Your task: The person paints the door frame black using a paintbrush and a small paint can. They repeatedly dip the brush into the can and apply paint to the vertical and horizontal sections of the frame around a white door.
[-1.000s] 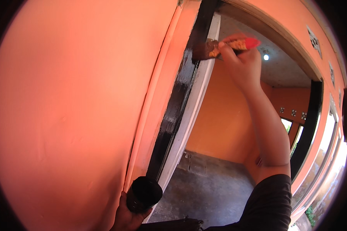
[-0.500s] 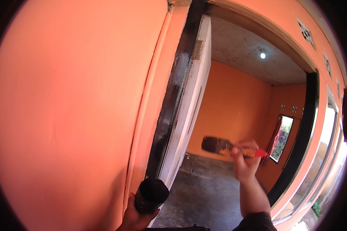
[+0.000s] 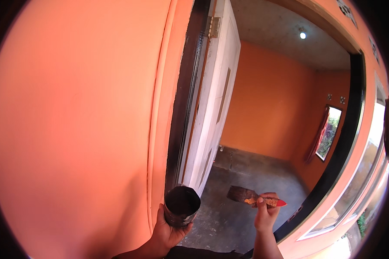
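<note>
A big orange wall (image 3: 82, 108) fills the left side. Next to it is a doorway, and through it you can see a grey floor (image 3: 250, 228) in the room. The doorway's left post (image 3: 182, 95) is dark, almost black, and so is its right post (image 3: 353, 112). A white door (image 3: 216, 60) stands open by the left post.

Low down, in front of the door's bottom end, is a round dark can (image 3: 181, 219). The left hand (image 3: 167, 235) holds it up, with its fingers wrapped around the side. The can's mouth faces up, but it is too dark inside to tell how much paint is there.

To the right of the can, and apart from it, a paintbrush (image 3: 248, 199) is in the air. The right hand (image 3: 266, 213) pinches its handle, fingers closed on it. The bristles point left, toward the can, and touch nothing.

This looks like a stop between brush strokes, maybe to get more paint. Dipping would need the brush over the can, bristles tipped down, and the can kept steady.
</note>
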Available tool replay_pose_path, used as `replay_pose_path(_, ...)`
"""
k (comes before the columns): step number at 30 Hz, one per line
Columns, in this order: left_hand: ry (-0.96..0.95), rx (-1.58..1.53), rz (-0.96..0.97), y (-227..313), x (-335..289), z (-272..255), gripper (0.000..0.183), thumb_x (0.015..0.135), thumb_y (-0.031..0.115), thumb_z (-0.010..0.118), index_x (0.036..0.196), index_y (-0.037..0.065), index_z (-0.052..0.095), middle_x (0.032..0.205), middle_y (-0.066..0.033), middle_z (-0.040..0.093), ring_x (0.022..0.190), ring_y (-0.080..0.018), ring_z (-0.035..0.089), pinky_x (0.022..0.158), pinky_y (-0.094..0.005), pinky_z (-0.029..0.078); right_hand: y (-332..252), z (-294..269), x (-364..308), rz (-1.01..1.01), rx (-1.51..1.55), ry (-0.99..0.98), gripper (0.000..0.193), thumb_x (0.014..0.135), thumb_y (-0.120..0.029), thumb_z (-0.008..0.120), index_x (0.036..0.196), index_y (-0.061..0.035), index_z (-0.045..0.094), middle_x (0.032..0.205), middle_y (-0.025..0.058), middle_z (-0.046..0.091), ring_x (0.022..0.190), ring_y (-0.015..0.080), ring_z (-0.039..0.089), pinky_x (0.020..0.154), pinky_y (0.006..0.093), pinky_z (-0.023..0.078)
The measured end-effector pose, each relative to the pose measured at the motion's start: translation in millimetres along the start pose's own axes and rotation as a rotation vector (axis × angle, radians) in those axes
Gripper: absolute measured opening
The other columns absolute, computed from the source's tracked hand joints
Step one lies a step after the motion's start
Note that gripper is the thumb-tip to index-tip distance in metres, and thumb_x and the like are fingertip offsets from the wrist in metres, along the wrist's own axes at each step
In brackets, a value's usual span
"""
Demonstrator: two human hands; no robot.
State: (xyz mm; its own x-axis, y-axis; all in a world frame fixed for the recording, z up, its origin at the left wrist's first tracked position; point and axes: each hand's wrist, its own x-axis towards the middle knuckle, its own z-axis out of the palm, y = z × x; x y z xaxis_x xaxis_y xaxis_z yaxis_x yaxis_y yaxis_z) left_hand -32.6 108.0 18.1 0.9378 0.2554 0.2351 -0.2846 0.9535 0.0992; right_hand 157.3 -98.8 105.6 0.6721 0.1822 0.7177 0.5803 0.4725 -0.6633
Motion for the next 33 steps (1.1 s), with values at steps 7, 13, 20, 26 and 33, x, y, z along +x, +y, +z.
replay_pose_path(7,-0.007,-0.006,0.14,-29.6,-43.3,17.3,0.077,0.089,0.074,0.049,0.139,0.016,0.051,0.132,-0.014,0.061,0.124,-0.0344,0.058,0.086,-0.0448,0.061,-37.2,-61.2,-49.1,0.111,0.055,0.024,0.018,0.092,-0.006,0.067,0.103,-0.0005,0.054,0.085,0.0066,0.061,0.069,0.0111,0.06,0.063,0.0243,0.05)
replay_pose_path(13,-0.034,0.005,0.2,-88.6,-66.5,9.5,0.081,0.087,0.07,0.058,0.135,0.005,0.053,0.128,-0.0177,0.061,0.124,-0.0353,0.056,0.089,-0.0415,0.06,-83.1,-127.9,-112.9,0.109,-0.065,0.021,0.017,0.092,-0.006,0.066,0.102,-0.0001,0.054,0.085,0.008,0.063,0.071,0.0106,0.06,0.063,0.025,0.051)
replay_pose_path(20,-0.089,-0.003,0.127,-176.3,-87.2,23.1,0.078,0.09,0.068,0.056,0.138,0.007,0.05,0.132,-0.0176,0.058,0.127,-0.0334,0.053,0.091,-0.0413,0.059,-118.9,-202.9,-156.9,0.135,-0.073,0.07,0.02,0.095,-0.014,0.064,0.106,-0.0011,0.053,0.088,0.0061,0.059,0.069,0.0114,0.06,0.062,0.0238,0.051)
replay_pose_path(26,-0.093,0.02,0.091,-209.2,-102.3,39.4,0.074,0.089,0.067,0.056,0.136,0.009,0.052,0.13,-0.0161,0.059,0.127,-0.0328,0.052,0.09,-0.0402,0.059,-144.9,-228.0,-169.8,0.171,0.022,0.113,0.021,0.092,-0.013,0.068,0.103,-0.0003,0.055,0.086,0.0071,0.064,0.071,0.0112,0.06,0.065,0.0247,0.05)
replay_pose_path(33,-0.023,0.061,0.144,-220.4,-127.5,41.3,0.079,0.087,0.07,0.057,0.135,0.008,0.052,0.128,-0.0158,0.06,0.125,-0.0331,0.054,0.087,-0.0399,0.059,-153.6,-230.3,-173.9,0.164,0.059,0.073,0.018,0.092,-0.007,0.067,0.103,-0.0007,0.055,0.084,0.006,0.064,0.072,0.0101,0.06,0.066,0.0239,0.048)
